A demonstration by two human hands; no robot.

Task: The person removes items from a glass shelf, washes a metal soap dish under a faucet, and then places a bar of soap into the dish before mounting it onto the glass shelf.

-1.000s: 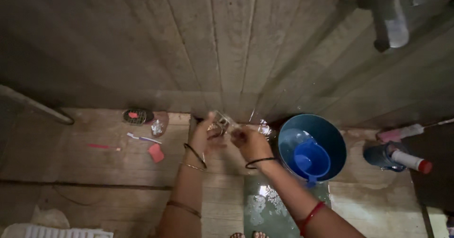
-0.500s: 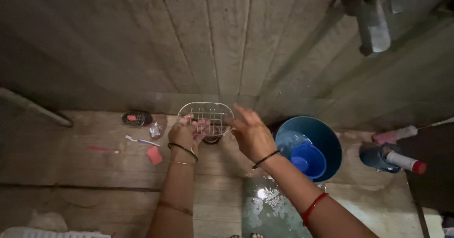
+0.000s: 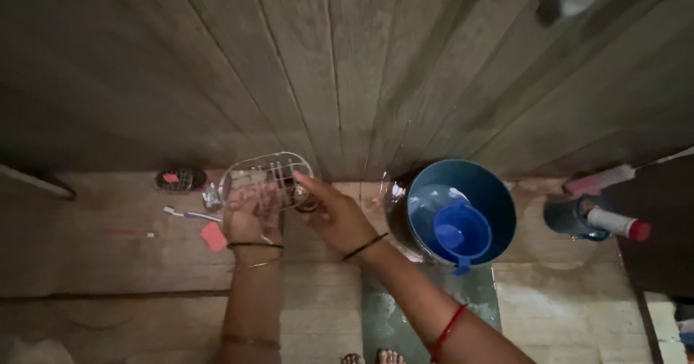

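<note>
The plank wall (image 3: 347, 67) fills the whole upper part of the scene, dim grey boards running down to a wooden floor (image 3: 130, 263). Against the foot of that wall, to the right of the person, stands a blue bucket (image 3: 499, 198) with water in it, and a smaller blue mug (image 3: 461, 235) floats or sits inside. Everything else I can place from the bucket.

Further right of the bucket stands a dark cup (image 3: 571, 217) with a white tube with a red cap (image 3: 616, 224) poking out of it. Just in front of the bucket the floor is wet and shiny.

Left of the bucket, the person holds up a wire basket (image 3: 266, 178), an oval rack of thin bars, raised off the floor and tilted. The left hand (image 3: 249, 216) grips it from below, fingers curled around its near rim. The right hand (image 3: 334, 216), nearer the bucket, touches the basket's right end with its fingers stretched out; I cannot tell whether it truly pinches the wire. Both wrists wear thin bangles.

Well to the left of the bucket, past the hands, small things lie on the floor: a red scrap (image 3: 214, 237), a toothbrush (image 3: 184, 214) and a dark round scrubber (image 3: 179, 180) close to the wall.
</note>
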